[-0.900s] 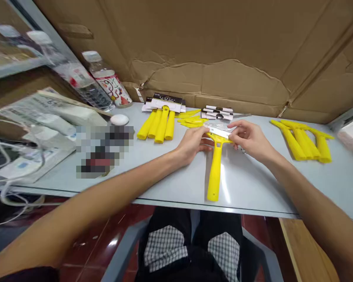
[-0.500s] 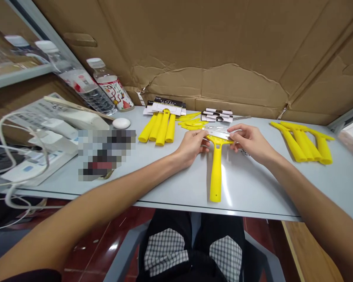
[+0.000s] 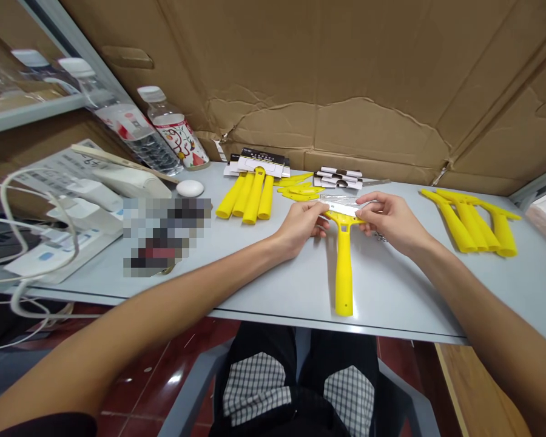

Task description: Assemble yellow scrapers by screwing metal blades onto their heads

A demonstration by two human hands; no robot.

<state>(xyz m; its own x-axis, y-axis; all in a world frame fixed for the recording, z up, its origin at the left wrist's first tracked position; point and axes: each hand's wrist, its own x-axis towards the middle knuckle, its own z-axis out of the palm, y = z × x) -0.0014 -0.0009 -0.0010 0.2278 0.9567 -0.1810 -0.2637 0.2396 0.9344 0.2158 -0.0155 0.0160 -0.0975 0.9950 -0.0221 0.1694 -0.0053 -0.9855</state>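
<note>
Scraper's handle has swung round since a moment ago: the yellow plastic scraper now points almost straight back at the person, its end just short of the front edge of the table. Left hand is half closed, fingers pinching the left end of the thin white strip lying across the scraper's head. Right hand is curled the same way on the strip's other end. Just behind are a bundle of yellow plastic handles, flat yellow plastic pieces and a stack of black-and-white card packets. Another pile of yellow plastic handles sits well off to the right.
</note>
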